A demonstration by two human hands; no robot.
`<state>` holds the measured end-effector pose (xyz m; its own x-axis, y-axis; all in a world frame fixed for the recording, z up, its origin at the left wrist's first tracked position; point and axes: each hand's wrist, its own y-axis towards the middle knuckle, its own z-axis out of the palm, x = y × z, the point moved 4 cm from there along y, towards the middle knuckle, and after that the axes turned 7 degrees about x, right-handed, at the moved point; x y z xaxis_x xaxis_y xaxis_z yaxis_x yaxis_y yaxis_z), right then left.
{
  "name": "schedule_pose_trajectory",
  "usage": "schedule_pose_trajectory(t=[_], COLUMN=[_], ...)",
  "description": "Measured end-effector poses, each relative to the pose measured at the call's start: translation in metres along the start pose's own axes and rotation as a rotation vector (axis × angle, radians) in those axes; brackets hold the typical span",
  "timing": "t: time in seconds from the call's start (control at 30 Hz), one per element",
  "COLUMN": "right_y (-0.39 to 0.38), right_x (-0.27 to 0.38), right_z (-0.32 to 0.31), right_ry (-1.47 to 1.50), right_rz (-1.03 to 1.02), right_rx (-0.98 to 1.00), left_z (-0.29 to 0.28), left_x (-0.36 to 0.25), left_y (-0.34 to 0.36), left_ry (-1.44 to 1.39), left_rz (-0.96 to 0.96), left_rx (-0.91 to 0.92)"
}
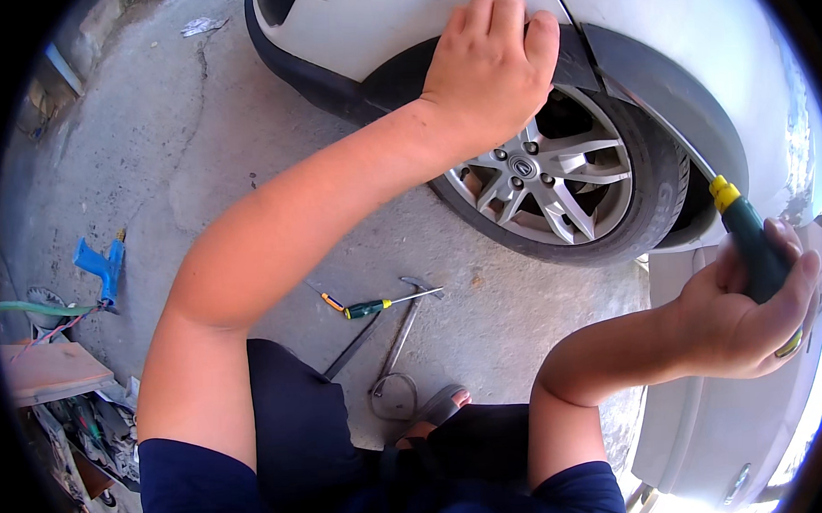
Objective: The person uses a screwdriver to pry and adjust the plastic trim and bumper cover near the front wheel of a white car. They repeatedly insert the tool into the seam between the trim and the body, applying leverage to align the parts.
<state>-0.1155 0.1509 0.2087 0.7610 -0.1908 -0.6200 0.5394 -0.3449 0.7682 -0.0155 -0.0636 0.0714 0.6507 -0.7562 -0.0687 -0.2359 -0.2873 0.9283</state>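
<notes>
My right hand (749, 320) is closed round the green and yellow handle of a long screwdriver (747, 233). The metal shaft slants up and left, its tip end at the seam where the dark wheel-arch trim (669, 85) meets the white body panel (392, 23). My left hand (494, 65) is against the panel and trim above the wheel, knuckles up and fingers bent together. Its fingertips are hidden, so anything in them cannot be made out. Just below sits the car wheel (554, 172), with a silver spoked rim and black tire.
On the concrete floor (178, 166) lie a second green and yellow screwdriver (367, 309), a hammer (405, 335) and a small orange tool (331, 302). A blue spray gun (104, 265) is at the left, near a wooden board (58, 371). A large pale panel (711, 408) stands at lower right.
</notes>
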Motion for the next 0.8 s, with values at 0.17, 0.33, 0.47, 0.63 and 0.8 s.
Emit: schedule_pose_trajectory(t=[0.17,0.33,0.47,0.63,0.8], right_y=[-0.005,-0.015,-0.015,-0.008,-0.019], right_x=[0.020,0.053,0.074,0.071,0.048], right_z=[-0.005,-0.004,-0.003,-0.013,-0.042], right_ry=[-0.055,0.800,0.952,0.884,1.051], right_rz=[0.038,0.524,0.408,0.154,-0.070], right_rx=[-0.024,-0.155,-0.084,0.146,0.010], left_z=[-0.010,-0.016,-0.020,-0.031,-0.036], left_x=[0.001,-0.001,0.005,-0.003,-0.028], left_y=[-0.001,0.002,-0.001,0.026,0.056], left_ry=[-0.157,-0.209,-0.315,-0.592,-0.559], left_rz=[-0.015,-0.021,-0.058,-0.092,-0.100], left_rx=[-0.003,0.008,0.127,0.138,0.247])
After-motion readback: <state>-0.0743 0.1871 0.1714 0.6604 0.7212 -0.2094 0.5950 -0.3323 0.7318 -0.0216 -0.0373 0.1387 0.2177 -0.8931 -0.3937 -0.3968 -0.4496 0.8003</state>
